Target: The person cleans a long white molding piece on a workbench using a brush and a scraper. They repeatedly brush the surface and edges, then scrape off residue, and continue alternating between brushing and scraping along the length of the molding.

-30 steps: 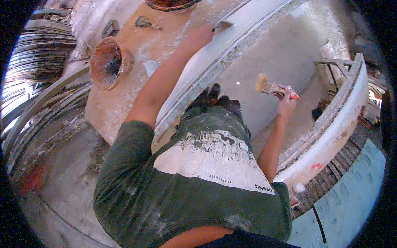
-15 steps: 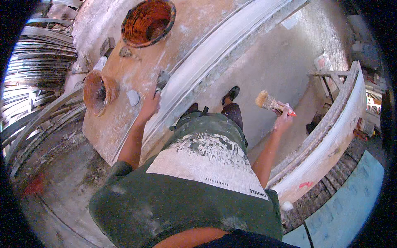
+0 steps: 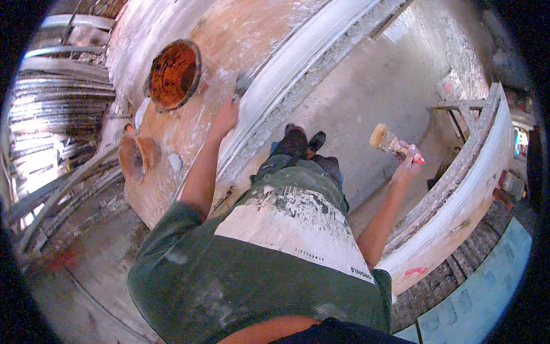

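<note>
My right hand grips a broad paintbrush by its handle. The pale bristles point left and the handle's red end sticks out past my fingers, held in the air over the floor. On the workbench, my left hand is closed on a flat grey tool, perhaps a scraper, whose dark blade extends beyond my fingers. That blade lies beside a long white moulding strip along the bench's near edge. An orange-brown bucket stands on the bench beyond my left hand.
A smaller tan pot and a whitish lump sit on the stained bench. Stacked long strips fill the far left. A curved white-edged bench bounds my right, with a light blue panel beyond it.
My left hand has moved farther along the moulding with the grey tool, away from my body. My body has shifted with it, and the paintbrush remains in my right hand.
</note>
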`<state>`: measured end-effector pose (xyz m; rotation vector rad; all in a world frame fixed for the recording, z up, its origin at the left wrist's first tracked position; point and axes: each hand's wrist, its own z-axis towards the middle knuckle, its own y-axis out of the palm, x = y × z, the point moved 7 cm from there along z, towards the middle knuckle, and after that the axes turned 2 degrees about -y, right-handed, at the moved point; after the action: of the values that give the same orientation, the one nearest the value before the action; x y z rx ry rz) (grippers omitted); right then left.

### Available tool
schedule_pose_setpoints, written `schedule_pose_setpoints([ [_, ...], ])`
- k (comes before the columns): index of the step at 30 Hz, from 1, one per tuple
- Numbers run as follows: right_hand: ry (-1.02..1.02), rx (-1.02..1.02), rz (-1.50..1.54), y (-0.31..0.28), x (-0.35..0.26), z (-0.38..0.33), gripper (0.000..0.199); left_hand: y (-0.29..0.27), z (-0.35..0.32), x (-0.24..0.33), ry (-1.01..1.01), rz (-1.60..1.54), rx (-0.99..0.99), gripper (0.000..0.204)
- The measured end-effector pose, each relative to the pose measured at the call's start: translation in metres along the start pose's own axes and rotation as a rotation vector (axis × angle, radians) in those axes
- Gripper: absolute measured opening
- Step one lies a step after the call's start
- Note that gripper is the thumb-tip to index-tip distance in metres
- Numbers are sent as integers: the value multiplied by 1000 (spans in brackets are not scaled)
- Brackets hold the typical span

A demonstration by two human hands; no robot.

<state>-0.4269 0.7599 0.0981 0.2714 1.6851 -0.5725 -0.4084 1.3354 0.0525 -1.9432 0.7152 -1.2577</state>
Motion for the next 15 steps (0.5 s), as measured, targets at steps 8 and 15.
schedule_pose_setpoints([
  [8, 183, 166, 131, -3, 31, 23, 29, 35, 110, 105, -158, -95, -106, 43],
  [15, 71, 12, 40, 49, -33, 130, 27, 62, 209, 181, -78, -250, -136, 40],
])
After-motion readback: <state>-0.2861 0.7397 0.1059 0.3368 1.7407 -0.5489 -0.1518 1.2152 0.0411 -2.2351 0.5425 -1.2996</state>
